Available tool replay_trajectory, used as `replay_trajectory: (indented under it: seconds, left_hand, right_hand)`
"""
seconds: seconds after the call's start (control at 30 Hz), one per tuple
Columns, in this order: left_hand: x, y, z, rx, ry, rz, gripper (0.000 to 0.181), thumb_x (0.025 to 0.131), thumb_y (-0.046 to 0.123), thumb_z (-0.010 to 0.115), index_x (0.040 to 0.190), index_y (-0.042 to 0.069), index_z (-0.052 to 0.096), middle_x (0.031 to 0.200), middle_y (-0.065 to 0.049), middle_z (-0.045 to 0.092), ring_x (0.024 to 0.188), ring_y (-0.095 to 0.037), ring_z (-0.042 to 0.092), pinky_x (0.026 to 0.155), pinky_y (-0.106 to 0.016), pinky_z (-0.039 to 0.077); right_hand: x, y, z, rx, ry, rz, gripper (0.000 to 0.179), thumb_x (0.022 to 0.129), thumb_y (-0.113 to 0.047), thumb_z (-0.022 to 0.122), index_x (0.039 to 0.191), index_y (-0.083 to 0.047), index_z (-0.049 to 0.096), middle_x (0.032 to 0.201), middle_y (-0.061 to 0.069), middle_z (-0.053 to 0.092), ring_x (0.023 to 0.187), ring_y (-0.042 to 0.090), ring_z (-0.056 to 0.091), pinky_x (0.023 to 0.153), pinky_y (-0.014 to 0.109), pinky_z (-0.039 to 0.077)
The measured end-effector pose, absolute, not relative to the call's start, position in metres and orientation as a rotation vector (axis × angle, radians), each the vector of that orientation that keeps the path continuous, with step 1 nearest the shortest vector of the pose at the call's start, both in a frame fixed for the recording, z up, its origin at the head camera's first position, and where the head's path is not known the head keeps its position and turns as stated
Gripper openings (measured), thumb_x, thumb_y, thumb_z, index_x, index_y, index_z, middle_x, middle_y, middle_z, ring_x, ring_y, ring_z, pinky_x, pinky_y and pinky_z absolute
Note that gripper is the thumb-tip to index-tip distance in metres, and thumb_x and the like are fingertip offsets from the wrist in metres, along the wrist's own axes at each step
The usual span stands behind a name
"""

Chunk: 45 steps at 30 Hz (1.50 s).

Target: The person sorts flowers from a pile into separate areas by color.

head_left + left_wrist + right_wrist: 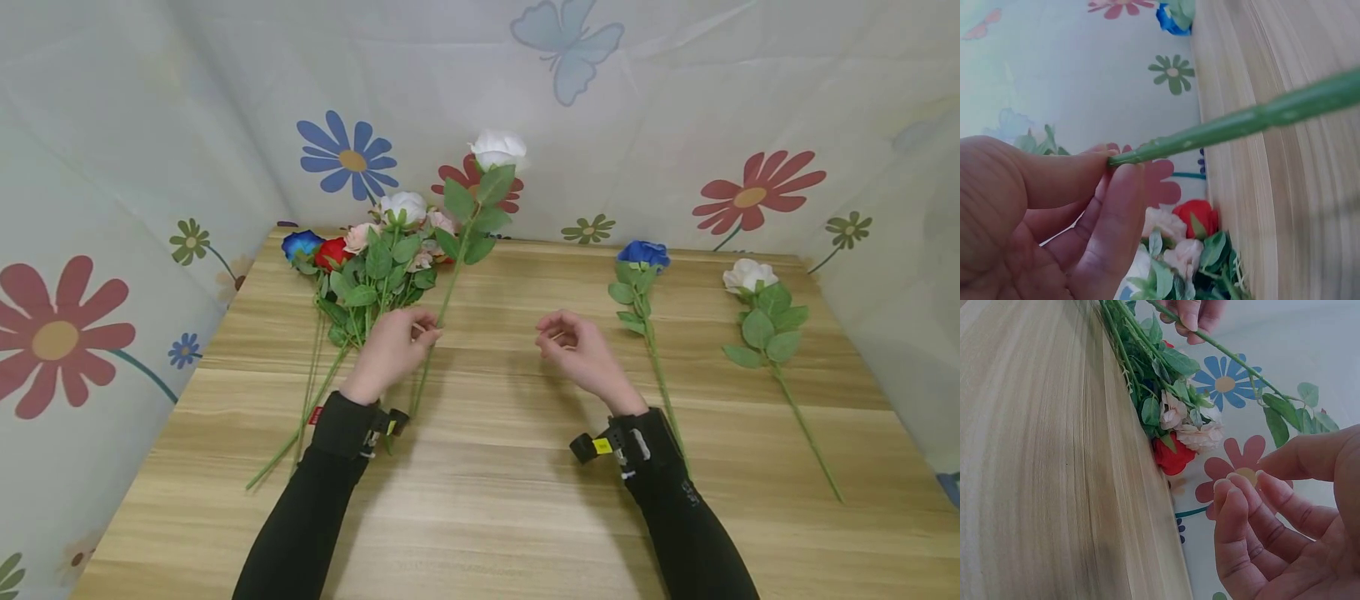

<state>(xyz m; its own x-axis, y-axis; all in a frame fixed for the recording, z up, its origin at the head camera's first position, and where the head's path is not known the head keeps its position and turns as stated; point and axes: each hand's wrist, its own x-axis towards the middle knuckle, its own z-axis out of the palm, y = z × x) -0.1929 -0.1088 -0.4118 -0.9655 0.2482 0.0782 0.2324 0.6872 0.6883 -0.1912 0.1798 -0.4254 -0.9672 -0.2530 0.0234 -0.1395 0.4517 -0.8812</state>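
My left hand (pixel 392 348) pinches the green stem of a white artificial rose (pixel 498 150) between thumb and fingers. The flower points up and away, with green leaves below the head. In the left wrist view the stem (pixel 1222 130) runs from the fingertips toward the upper right. A bunch of artificial roses (pixel 378 262) in white, pink, red and blue lies just beside and behind this hand. My right hand (pixel 583 354) hovers over the middle right of the table, fingers loosely curled, thumb near the fingertips, nothing between them.
On the wooden table (pixel 480 517), a blue rose (pixel 643 254) lies right of my right hand, its stem running under that forearm. Farther right lies another white rose (pixel 750 275). A pale flower-printed cloth (pixel 637 125) stands behind the table.
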Motion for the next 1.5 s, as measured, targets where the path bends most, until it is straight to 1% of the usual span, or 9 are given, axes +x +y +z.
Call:
replay_trajectory:
  seconds: [0.1, 0.27, 0.43, 0.67, 0.9, 1.03, 1.2, 1.4, 1.5]
  left_hand:
    - [-0.193, -0.107, -0.411, 0.374, 2.803, 1.248, 0.025, 0.102, 0.017, 0.061, 0.121, 0.003, 0.069, 0.107, -0.014, 0.071, 0.091, -0.026, 0.069, 0.071, -0.032, 0.051]
    - [-0.193, -0.107, -0.413, 0.375, 2.691, 1.39, 0.031, 0.102, 0.018, 0.06, 0.129, 0.001, 0.065, 0.112, -0.016, 0.069, 0.092, -0.03, 0.07, 0.069, -0.03, 0.051]
    - [-0.193, -0.104, -0.414, 0.393, 2.6, 1.503, 0.035, 0.101, 0.015, 0.061, 0.132, -0.001, 0.062, 0.114, -0.02, 0.068, 0.092, -0.033, 0.071, 0.077, -0.038, 0.059]
    - [-0.196, -0.091, -0.414, 0.4, 2.505, 1.66, 0.031, 0.1, 0.01, 0.062, 0.127, -0.005, 0.063, 0.113, -0.022, 0.067, 0.093, -0.033, 0.071, 0.086, -0.046, 0.061]
    - [-0.198, -0.069, -0.412, 0.421, 2.43, 1.747, 0.026, 0.1, 0.01, 0.062, 0.122, -0.005, 0.065, 0.112, -0.022, 0.067, 0.09, -0.029, 0.071, 0.084, -0.041, 0.062]
    - [-0.199, -0.06, -0.413, 0.423, 2.401, 1.778, 0.025, 0.1, 0.009, 0.062, 0.12, -0.006, 0.065, 0.111, -0.023, 0.067, 0.087, -0.027, 0.072, 0.084, -0.041, 0.062]
    - [-0.202, -0.05, -0.414, 0.4, 2.344, 1.823, 0.026, 0.1, 0.01, 0.062, 0.12, -0.006, 0.065, 0.113, -0.022, 0.067, 0.091, -0.027, 0.072, 0.088, -0.043, 0.061]
    - [-0.206, -0.038, -0.414, 0.407, 2.301, 1.861, 0.027, 0.1, 0.012, 0.063, 0.121, -0.004, 0.066, 0.112, -0.021, 0.067, 0.091, -0.024, 0.071, 0.083, -0.03, 0.062]
    - [-0.208, -0.035, -0.416, 0.433, 2.309, 1.849, 0.025, 0.1, 0.013, 0.063, 0.119, -0.003, 0.068, 0.112, -0.024, 0.068, 0.091, -0.03, 0.071, 0.081, -0.029, 0.061]
  right_hand:
    - [-0.192, 0.18, -0.426, -0.352, 2.579, -1.553, 0.026, 0.099, -0.009, 0.06, 0.119, 0.007, 0.06, 0.108, 0.026, 0.066, 0.088, 0.029, 0.068, 0.072, 0.021, 0.053]
    - [-0.192, 0.181, -0.426, -0.359, 2.586, -1.557, 0.026, 0.099, -0.009, 0.061, 0.119, 0.007, 0.06, 0.107, 0.025, 0.067, 0.089, 0.032, 0.069, 0.072, 0.021, 0.053]
    - [-0.192, 0.181, -0.426, -0.366, 2.584, -1.56, 0.025, 0.098, -0.009, 0.061, 0.118, 0.008, 0.06, 0.106, 0.025, 0.068, 0.088, 0.033, 0.069, 0.072, 0.021, 0.052]
    - [-0.192, 0.18, -0.428, -0.366, 2.568, -1.57, 0.025, 0.098, -0.007, 0.061, 0.118, 0.008, 0.06, 0.106, 0.026, 0.067, 0.088, 0.035, 0.069, 0.071, 0.022, 0.054]
    - [-0.191, 0.176, -0.43, -0.378, 2.403, -1.565, 0.03, 0.1, -0.01, 0.06, 0.124, 0.008, 0.058, 0.114, 0.028, 0.067, 0.091, 0.03, 0.07, 0.082, 0.04, 0.06]
    - [-0.189, 0.175, -0.428, -0.391, 2.261, -1.557, 0.036, 0.101, -0.014, 0.058, 0.13, 0.007, 0.056, 0.122, 0.03, 0.064, 0.097, 0.027, 0.069, 0.086, 0.04, 0.059]
    - [-0.187, 0.175, -0.43, -0.42, 2.102, -1.543, 0.04, 0.102, -0.016, 0.058, 0.135, 0.006, 0.053, 0.127, 0.029, 0.063, 0.104, 0.029, 0.066, 0.089, 0.04, 0.058]
    - [-0.187, 0.172, -0.436, -0.455, 2.006, -1.557, 0.042, 0.1, -0.015, 0.059, 0.136, 0.006, 0.052, 0.124, 0.027, 0.064, 0.1, 0.02, 0.068, 0.091, 0.04, 0.059]
    - [-0.186, 0.168, -0.438, -0.474, 1.961, -1.576, 0.045, 0.1, -0.014, 0.059, 0.137, 0.01, 0.05, 0.127, 0.03, 0.062, 0.103, 0.02, 0.068, 0.095, 0.041, 0.058]
